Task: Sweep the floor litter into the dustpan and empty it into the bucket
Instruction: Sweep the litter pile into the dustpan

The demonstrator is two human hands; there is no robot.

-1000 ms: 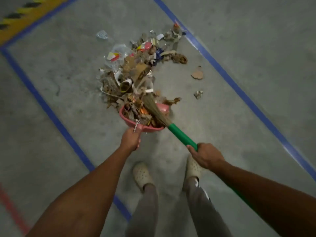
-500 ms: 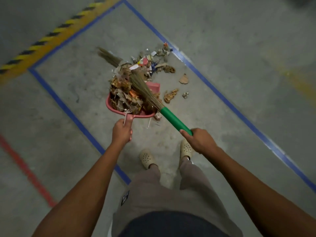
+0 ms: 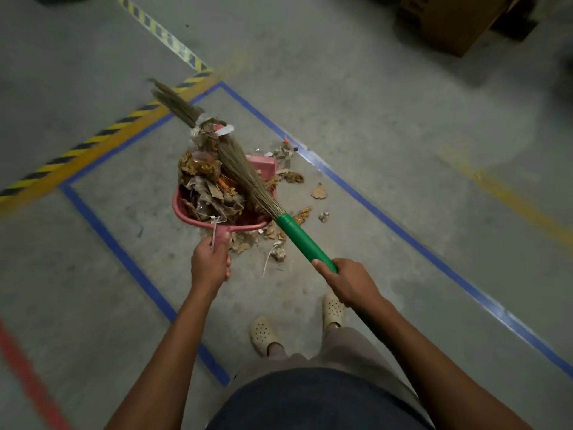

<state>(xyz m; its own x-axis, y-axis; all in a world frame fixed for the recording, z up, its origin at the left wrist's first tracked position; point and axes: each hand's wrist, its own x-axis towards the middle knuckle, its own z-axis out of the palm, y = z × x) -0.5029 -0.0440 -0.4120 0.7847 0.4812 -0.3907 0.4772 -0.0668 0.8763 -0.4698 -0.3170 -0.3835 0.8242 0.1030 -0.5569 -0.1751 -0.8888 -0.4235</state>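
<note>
Both hands grip: the left hand (image 3: 210,262) is clenched round the dustpan (image 3: 186,212) handle, and the right hand (image 3: 348,282) grasps the broom (image 3: 299,242). The pan seems lifted off the floor, with heaped litter (image 3: 204,184) pinned under bristles. The load looks light, loose and spill-prone, so it is best carried level. Scraps (image 3: 318,191) lie beside it.

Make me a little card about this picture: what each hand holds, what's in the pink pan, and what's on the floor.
Left hand: grips the handle of the dustpan
Right hand: grips the green handle of the broom
Dustpan: pink, heaped with litter
Broom bristles: lie across the heap
Floor: scraps beside and below the dustpan, inside the blue tape line
Bucket: not in view
</note>
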